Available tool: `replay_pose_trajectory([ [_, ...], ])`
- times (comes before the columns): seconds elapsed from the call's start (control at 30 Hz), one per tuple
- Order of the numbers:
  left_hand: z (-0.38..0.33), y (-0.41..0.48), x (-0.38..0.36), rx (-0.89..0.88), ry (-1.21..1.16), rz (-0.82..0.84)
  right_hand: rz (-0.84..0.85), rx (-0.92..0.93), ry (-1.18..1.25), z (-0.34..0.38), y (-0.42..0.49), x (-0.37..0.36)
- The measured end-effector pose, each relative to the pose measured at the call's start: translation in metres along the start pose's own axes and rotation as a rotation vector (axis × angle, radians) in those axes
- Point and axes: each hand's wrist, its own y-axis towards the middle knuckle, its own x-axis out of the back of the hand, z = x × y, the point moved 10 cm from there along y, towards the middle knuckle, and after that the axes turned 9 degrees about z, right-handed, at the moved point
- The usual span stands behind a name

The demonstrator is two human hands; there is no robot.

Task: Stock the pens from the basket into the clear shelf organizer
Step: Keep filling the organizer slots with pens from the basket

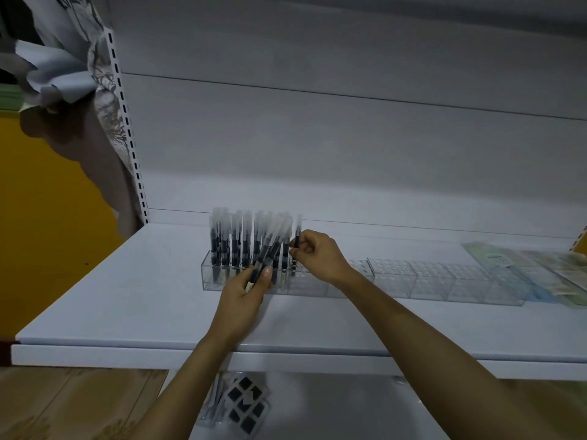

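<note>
clear organizer: long, hole-grid top, lying crosswise | pens: dark, clear-capped, upright in its left end

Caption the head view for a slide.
The right hand pinches one pen upright at the clear organizer; the left hand holds a bundle.

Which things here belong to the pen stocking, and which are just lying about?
Job: clear organizer; pens standing in it; pen bundle gripped by left hand; single pen pinched by right hand.
Lying about: flat packets at far right; cube puzzle below.
</note>
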Motion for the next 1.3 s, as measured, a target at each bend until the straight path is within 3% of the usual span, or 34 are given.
replay_pose_trajectory([
  [0.17,0.000,-0.002,0.004,0.018,0.000,-0.025,0.041,-0.040,0.030,0.002,-0.005,0.013],
  [0.33,0.003,0.000,0.003,0.017,0.004,0.004,-0.216,0.080,0.144,0.029,-0.046,0.042],
  [0.5,0.005,-0.001,-0.005,-0.008,0.000,0.072,-0.030,0.103,0.306,0.046,-0.069,-0.004],
  [0.67,0.004,-0.002,-0.005,-0.003,0.018,0.070,-0.056,0.012,0.482,0.042,-0.071,-0.018],
  [0.87,0.009,-0.002,0.004,0.051,0.020,-0.004,-0.343,-0.104,0.675,0.022,-0.059,0.043],
  [1.0,0.008,-0.003,0.006,0.052,0.000,-0.025,-0.435,-0.163,0.588,0.002,-0.053,0.058],
  [1.3,0.006,-0.002,0.005,0.053,0.015,-0.022,-0.384,-0.093,0.198,0.019,-0.039,0.047],
])
